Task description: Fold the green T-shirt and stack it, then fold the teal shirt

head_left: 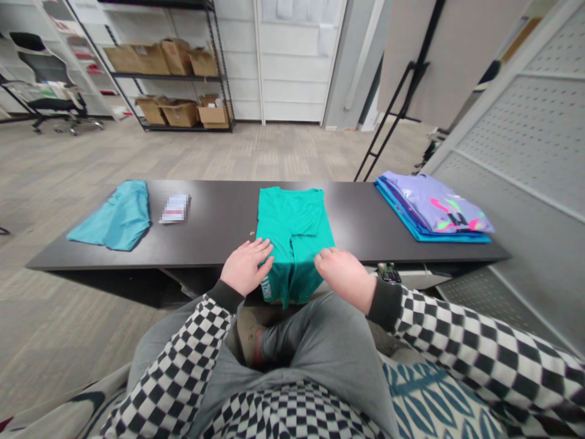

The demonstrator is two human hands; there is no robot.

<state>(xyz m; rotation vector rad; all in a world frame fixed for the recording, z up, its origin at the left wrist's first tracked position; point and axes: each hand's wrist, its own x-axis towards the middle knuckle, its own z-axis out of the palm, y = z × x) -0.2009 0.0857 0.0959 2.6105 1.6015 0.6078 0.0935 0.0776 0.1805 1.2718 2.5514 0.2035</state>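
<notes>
A green pair of shorts (292,228) lies partly folded on the dark table (214,219), its lower end hanging over the near edge. My left hand (247,265) rests flat on its left side with fingers stretched out. My right hand (345,274) presses on its right side near the table edge, fingers curled down onto the cloth; whether it pinches the fabric is unclear. Both sleeves are black-and-white checked.
A light blue garment (116,216) lies at the table's left end, beside a small blurred card (175,208). A stack of folded purple and blue shirts (432,210) sits at the right. A phone (389,272) lies below the table edge. Shelves with boxes (173,79) stand behind.
</notes>
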